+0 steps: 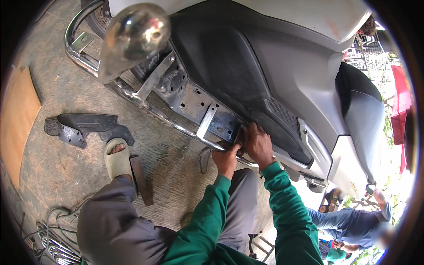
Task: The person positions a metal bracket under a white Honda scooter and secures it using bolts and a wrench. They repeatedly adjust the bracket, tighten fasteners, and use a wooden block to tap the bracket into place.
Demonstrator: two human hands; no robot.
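Note:
A chrome tubular side guard [174, 126] runs along the lower edge of a scooter [216, 57]. Flat metal brackets [206, 121] join it to the scooter's perforated frame plate [185, 95]. My left hand [226, 160] is closed around the guard beside a dark bracket [238, 134], its thumb pointing up. Right beside it, my right hand [258, 143] has its fingers bent and pressed together against the scooter's edge at the same bracket. Whatever its fingertips hold is hidden. Both hands almost touch.
Black plastic trim pieces [90, 123] lie on the concrete floor beside my sandalled foot [117, 154]. Small fasteners [162, 152] are scattered nearby. Tools and cables [55, 240] sit at lower left, below a cardboard sheet [20, 119]. Another person [353, 225] is at lower right.

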